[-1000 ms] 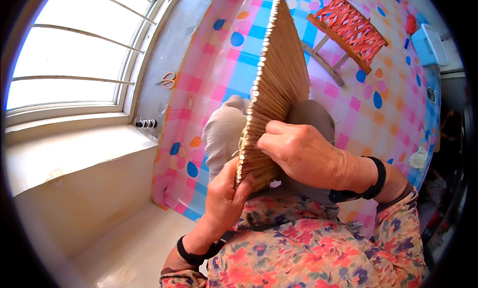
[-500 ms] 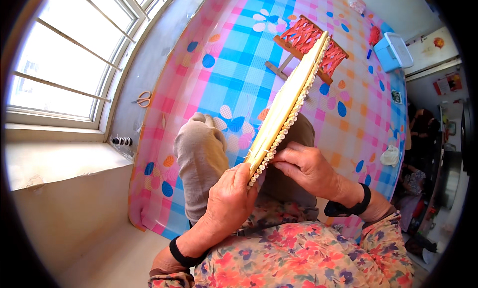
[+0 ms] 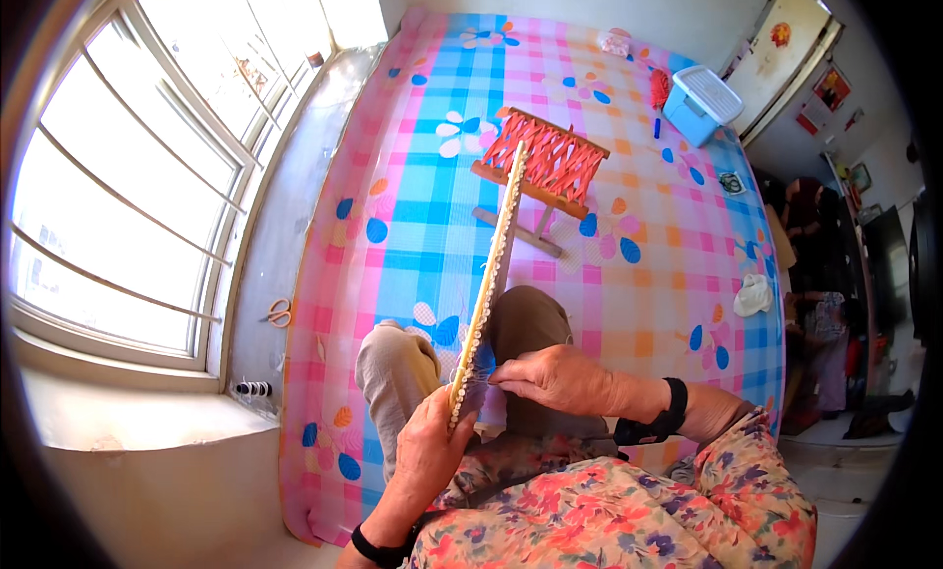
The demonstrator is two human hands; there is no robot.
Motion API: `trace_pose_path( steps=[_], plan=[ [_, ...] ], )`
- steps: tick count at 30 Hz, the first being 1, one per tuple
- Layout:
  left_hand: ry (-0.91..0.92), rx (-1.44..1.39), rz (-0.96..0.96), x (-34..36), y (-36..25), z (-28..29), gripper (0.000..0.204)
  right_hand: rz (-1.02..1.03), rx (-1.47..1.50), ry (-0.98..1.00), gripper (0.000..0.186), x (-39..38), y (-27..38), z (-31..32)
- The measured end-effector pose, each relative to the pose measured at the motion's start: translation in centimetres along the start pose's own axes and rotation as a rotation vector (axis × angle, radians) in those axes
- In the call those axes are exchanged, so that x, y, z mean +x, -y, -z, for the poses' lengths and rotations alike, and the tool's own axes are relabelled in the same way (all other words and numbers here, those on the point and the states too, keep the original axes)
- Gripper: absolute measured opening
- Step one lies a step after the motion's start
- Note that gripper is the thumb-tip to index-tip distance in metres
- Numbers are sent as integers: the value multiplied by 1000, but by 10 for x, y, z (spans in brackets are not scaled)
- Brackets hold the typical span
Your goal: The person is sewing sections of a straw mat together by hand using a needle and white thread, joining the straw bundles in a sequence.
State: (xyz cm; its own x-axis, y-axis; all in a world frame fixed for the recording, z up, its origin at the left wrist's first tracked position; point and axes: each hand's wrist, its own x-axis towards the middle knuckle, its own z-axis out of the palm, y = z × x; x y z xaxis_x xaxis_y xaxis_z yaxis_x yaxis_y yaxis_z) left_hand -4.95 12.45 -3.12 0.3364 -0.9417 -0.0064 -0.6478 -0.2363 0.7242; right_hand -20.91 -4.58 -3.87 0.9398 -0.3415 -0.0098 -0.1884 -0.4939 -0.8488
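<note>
A long, narrow pale-yellow piece (image 3: 483, 294) stands nearly edge-on before me, running away from my lap. Small round whitish ends, like cut stalks, line its edge in a row. My left hand (image 3: 429, 441) is closed around its near end. Just right of that edge, my right hand (image 3: 550, 380) is closed in a pinch, apart from the piece; what the fingertips hold, if anything, is too small to make out. The far tip of the piece overlaps a small stool (image 3: 565, 166) with a red woven-strap seat.
A plaid, flowered sheet (image 3: 422, 274) spreads around my crossed legs. Scissors (image 3: 280, 313) and dark spools (image 3: 253, 388) lie on the window ledge at left. A blue lidded box (image 3: 699, 107) stands at far right, and a white cloth (image 3: 753, 296) lies at the right.
The long piece has turned more edge-on and lower. My right hand has drawn away from its edge to the right. The whole view has shifted, showing more of the far wall.
</note>
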Motion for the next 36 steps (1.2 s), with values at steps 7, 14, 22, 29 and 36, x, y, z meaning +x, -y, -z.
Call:
trace_pose_path(
  steps=[7, 14, 22, 29, 36],
  plan=[
    [51, -21, 69, 6, -6, -6, 34, -28, 138, -39, 25, -9, -5, -4],
    [35, -57, 37, 8, -2, -12, 31, -18, 110, -65, 25, -15, -9, -11],
    [8, 121, -114, 16, -5, -12, 32, -117, 234, -86, 24, -30, 4, 0],
    [48, 207, -236, 34, 3, -20, 31, -176, 329, -146, 26, -38, -11, -8],
    [56, 184, -209, 36, 18, -10, 32, -188, 439, -189, 25, -26, -13, -22]
  ],
)
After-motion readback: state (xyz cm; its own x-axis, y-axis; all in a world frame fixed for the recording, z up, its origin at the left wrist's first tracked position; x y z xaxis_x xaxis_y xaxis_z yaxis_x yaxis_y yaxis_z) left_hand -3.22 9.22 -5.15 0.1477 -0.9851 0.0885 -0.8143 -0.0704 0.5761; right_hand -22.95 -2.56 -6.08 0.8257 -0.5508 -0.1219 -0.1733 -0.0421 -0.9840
